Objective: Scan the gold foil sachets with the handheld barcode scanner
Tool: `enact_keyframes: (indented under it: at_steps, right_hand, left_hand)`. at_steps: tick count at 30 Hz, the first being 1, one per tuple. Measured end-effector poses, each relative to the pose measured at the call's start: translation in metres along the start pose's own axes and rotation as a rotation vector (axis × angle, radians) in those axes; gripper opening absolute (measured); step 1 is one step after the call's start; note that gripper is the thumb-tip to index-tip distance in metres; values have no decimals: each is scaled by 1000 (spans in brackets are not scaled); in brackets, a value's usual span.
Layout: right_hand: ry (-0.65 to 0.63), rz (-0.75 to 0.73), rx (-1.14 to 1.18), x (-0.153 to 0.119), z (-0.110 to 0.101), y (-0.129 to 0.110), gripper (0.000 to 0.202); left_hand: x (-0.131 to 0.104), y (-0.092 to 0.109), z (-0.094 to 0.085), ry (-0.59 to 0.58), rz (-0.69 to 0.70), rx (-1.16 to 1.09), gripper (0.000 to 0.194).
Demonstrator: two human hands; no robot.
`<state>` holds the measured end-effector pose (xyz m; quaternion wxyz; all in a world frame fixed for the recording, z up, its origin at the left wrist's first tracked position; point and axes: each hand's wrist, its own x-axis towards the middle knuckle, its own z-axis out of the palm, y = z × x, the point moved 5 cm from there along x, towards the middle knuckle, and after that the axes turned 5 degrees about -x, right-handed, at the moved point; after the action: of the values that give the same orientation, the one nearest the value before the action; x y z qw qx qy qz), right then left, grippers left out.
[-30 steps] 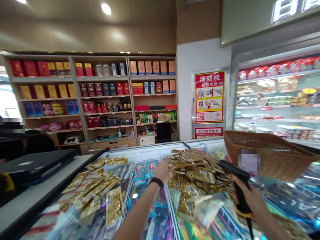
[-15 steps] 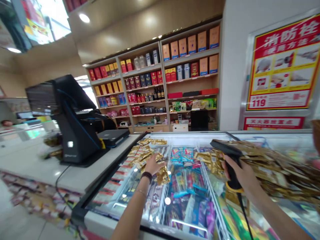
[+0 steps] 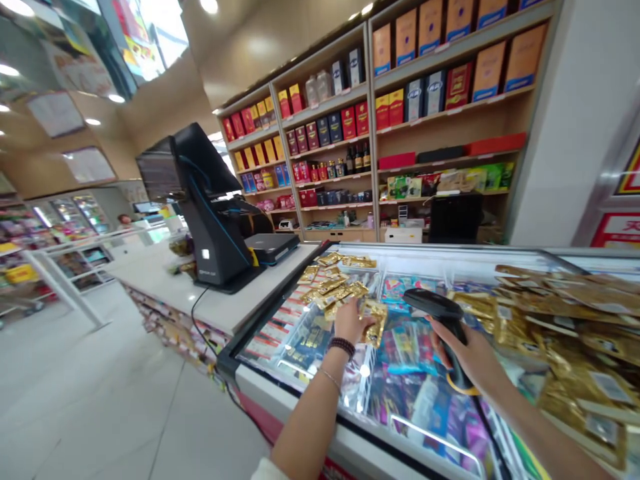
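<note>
My left hand (image 3: pixel 353 322), with a beaded bracelet at the wrist, pinches a gold packet (image 3: pixel 374 323) above the glass top of a freezer (image 3: pixel 300 380). Just beyond it lies a loose group of gold packets (image 3: pixel 333 290). Wrapped round the handle of a black barcode scanner (image 3: pixel 434 304) is my right hand (image 3: pixel 463 347); the scanner's head points left, toward the held packet. A large heap of gold packets (image 3: pixel 575 333) covers the glass at the right. Some of my left fingers are hidden behind the hand.
A black checkout terminal (image 3: pixel 210 220) and a flat black device (image 3: pixel 270 247) stand on the white counter (image 3: pixel 235 300) at the left. The scanner's cable hangs toward the lower right. Shelves (image 3: pixel 370 127) of boxes and bottles line the back wall.
The view has swung left, showing more floor and counter. The scanner in my right hand has come closer to my left hand and its gold packet.
</note>
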<state>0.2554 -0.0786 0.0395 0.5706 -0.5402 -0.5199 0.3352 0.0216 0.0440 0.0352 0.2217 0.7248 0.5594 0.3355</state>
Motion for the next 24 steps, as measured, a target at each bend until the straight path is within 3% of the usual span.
enact_keyframes:
  at_steps: [5, 9, 12, 16, 19, 24]
  right_hand:
    - [78, 41, 69, -3, -4, 9, 59]
    - [50, 81, 92, -3, -5, 14, 61]
    - [24, 78, 50, -5, -4, 14, 60]
    - [19, 28, -47, -11, -1, 8, 58]
    - [10, 8, -85, -14, 2, 4, 59]
    - [7, -9, -101, -17, 2, -4, 59]
  left_hand:
    - [-3, 12, 13, -86, 67, -122, 51]
    - [-2, 13, 16, -35, 84, -246, 49]
    - [-1, 9, 7, 11, 128, -192, 40]
    - [-5, 0, -2, -114, 211, 7, 47]
    - [-9, -6, -5, -203, 183, 11, 49]
    - [-10, -2, -15, -56, 66, -140, 38]
